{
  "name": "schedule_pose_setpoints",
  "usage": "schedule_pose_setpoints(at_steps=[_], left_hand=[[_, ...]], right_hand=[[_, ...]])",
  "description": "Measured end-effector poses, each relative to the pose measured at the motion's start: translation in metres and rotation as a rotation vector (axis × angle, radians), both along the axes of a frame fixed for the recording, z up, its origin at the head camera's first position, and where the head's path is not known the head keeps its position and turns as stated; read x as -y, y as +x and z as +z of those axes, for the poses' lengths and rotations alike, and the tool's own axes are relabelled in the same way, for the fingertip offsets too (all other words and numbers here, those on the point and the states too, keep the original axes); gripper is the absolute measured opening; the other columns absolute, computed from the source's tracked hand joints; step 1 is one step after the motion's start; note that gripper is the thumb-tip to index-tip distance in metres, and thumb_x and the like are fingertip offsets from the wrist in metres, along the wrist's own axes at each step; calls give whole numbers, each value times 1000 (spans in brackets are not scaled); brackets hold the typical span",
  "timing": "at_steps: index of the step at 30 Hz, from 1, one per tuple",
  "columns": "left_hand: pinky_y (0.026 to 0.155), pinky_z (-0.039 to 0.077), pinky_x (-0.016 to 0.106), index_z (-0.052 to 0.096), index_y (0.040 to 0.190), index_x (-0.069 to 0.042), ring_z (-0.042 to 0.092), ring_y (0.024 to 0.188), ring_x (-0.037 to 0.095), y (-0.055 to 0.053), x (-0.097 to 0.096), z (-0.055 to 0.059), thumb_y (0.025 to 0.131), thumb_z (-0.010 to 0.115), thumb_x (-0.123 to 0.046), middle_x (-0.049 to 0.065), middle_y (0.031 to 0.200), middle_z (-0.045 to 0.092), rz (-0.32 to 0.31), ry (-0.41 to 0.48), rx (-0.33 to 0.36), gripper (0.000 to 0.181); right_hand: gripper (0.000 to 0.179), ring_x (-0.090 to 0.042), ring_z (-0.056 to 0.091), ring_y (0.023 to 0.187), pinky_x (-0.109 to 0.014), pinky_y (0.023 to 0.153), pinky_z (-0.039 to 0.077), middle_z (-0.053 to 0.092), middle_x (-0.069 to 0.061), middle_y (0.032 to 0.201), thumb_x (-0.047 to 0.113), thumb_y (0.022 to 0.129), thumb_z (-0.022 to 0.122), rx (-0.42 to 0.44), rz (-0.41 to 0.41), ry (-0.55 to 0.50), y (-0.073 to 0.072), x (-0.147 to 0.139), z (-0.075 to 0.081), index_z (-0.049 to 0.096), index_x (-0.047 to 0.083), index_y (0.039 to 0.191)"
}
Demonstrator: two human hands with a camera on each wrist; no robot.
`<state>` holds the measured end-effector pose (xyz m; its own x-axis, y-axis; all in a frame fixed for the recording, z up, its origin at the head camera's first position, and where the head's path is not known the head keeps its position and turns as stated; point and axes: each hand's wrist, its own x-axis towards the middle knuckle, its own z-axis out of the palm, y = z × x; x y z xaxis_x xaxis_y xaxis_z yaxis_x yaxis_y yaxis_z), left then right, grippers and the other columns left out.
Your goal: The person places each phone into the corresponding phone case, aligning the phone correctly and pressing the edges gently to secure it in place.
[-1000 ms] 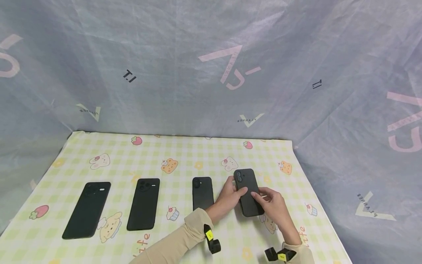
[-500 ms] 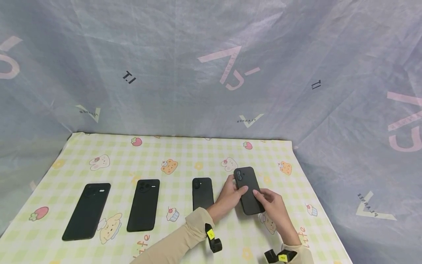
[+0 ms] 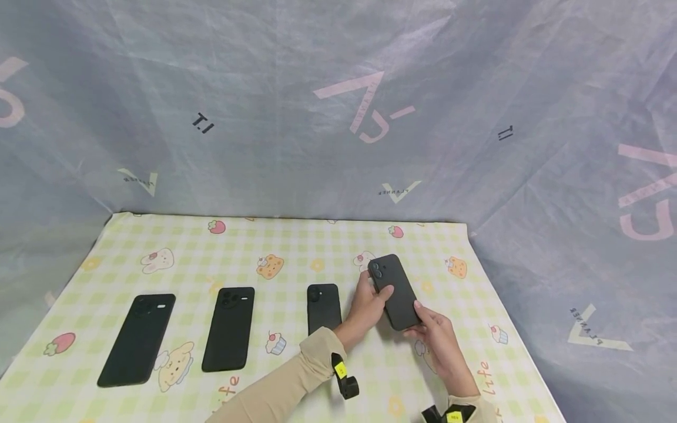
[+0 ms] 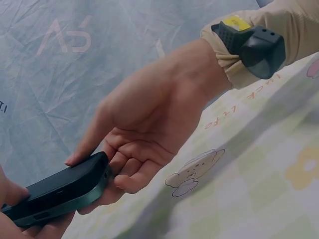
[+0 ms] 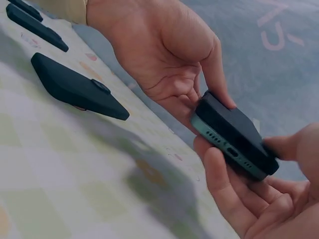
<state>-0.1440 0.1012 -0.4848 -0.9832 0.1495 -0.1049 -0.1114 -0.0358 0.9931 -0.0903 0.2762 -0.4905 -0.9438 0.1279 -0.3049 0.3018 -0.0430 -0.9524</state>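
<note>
Both hands hold a phone [image 3: 398, 296] above the table, its dark back with two camera lenses facing up. In the right wrist view its bottom end shows a teal edge with a charging port, and a black case-like layer lies over the back. My left hand [image 3: 366, 304] grips the left side, thumb on the back. My right hand [image 3: 440, 343] pinches the lower right corner, with thumb above and fingers beneath. A second black phone-shaped piece [image 3: 324, 308] with a round camera area lies beside my left forearm, its lower part hidden.
Two larger black phone-shaped pieces, one in the middle left [image 3: 228, 329] and one at the far left [image 3: 136, 341], lie on the checked tablecloth [image 3: 296, 247]. A grey-blue curtain [image 3: 285, 117] hangs behind the table.
The held phone has moved up and slightly left in the head view and is tilted more. My right thumb has slid from its back down to the lower right corner.
</note>
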Motion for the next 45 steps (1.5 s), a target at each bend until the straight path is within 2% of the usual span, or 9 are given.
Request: schedule_pose_setpoints(at_steps=[12,19,26,31,35,38,41,43,45], left_hand=[[74,48,29,32,160,4,63,81,11,2,2,0,106,67,-16,11,96,68,17,33,7,68],[73,48,29,33,159,5,64,81,11,3,2,-1,106,68,-16,11,96,68,25,51,-1,67],[80,49,31,31,160,4,67,88,14,4,2,-2,105,69,-19,12,101,68,28,53,19,71],[77,48,30,28,161,4,62,82,13,6,4,-3,104,70,-21,10,98,67,5,63,30,76],[69,45,30,28,161,4,57,70,16,6,6,-2,104,70,-20,8,86,65,-33,86,28,75],[72,52,34,36,155,5,62,73,16,6,9,-1,105,69,-19,10,89,71,-58,103,16,65],[84,60,46,45,148,6,73,87,21,5,13,0,106,67,-17,18,106,77,-82,126,-5,52],[92,60,52,48,145,7,76,98,25,5,16,1,107,67,-16,21,116,76,-100,130,-25,48],[94,60,51,47,148,6,75,102,26,5,20,2,108,66,-19,19,120,75,-119,94,-49,51]], right_hand=[[48,-16,75,76,-29,74,63,78,-8,89,25,114,57,-43,-15,-47,2,1,-4,61,-17,136],[47,-15,75,76,-28,74,63,79,-7,90,25,114,58,-50,-20,-53,2,2,-5,62,-17,135],[36,-14,72,69,-28,71,61,75,-5,82,24,113,60,-73,-35,-50,3,2,-7,72,-9,121],[29,-13,70,67,-27,70,60,75,-3,79,22,113,61,-81,-35,-51,4,0,-8,76,-3,113],[28,-13,69,66,-26,67,60,75,-2,78,21,113,61,-78,-34,-43,3,-5,-9,78,-1,110],[27,-13,68,65,-26,65,59,75,-2,79,21,112,61,-63,-35,-22,3,-9,-8,78,0,109],[26,-13,67,66,-26,65,59,75,-2,81,21,112,61,-42,-36,1,2,-14,-7,79,2,108],[25,-13,67,66,-27,65,58,76,-1,83,23,112,62,-34,-32,9,2,-18,-6,79,5,108],[24,-12,68,67,-26,66,57,77,-1,84,23,112,61,-36,-19,0,3,-21,-7,79,7,109]])
